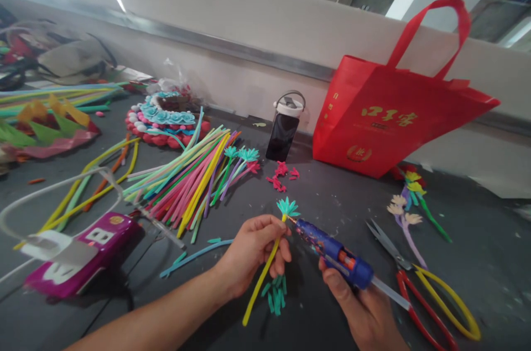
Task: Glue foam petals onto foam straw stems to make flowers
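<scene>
Flower (pixel 287 207), teal-petalled on a yellow stem (pixel 261 284), stands slightly tilted above the dark table (pixel 332 196), near the middle. The left hand (pixel 259 243) pinches the stem just below the petals, thumb and fingers closed on it. The right hand (pixel 360 301) grips the blue glue gun (pixel 334 249), its nozzle pointing at the base of the petals; whether it touches cannot be told.

The likeliest trouble is a burn, since the left fingertips sit just beside a nozzle that is probably hot. A slack pinch could let the stem twist and put glue off centre; too much glue could mat the petals. A drip could stick the loose teal pieces (pixel 276 296) below together.

The red bag (pixel 398 113) bears gold Chinese characters, large on the front and small on its side, where the top one looks like 自; the rest I cannot read surely. Any print on the glue gun is illegible.
</scene>
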